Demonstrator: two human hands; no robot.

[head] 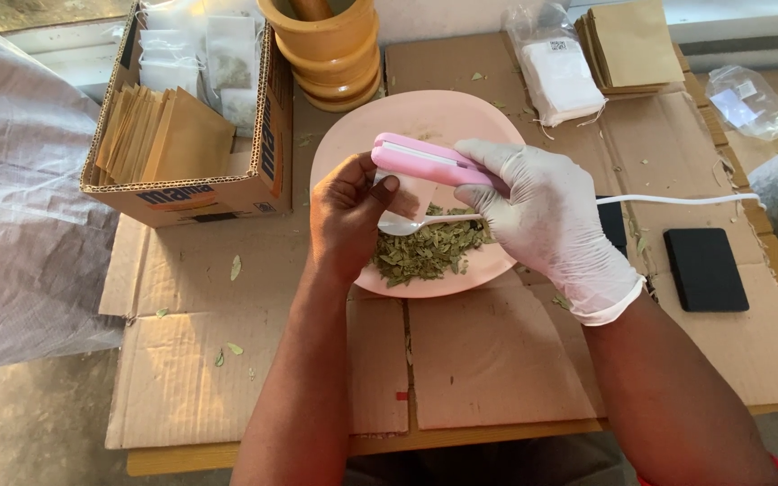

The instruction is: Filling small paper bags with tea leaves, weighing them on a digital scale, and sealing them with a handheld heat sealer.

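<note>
Sealing a small sachet over pink plate.
Left hand pinches the light, limp sachet's edge; gloved right hand squeezes the pink sealer closed on it.

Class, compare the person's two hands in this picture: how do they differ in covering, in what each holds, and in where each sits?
The right hand wears a white glove; the left hand is bare. The right hand grips a pink corded sealer; the left hand pinches a small translucent sachet at the sealer's tip. The right hand's cord trails off to the right; nothing trails from the left hand. Both hover over the pink plate of dried leaves.
</note>
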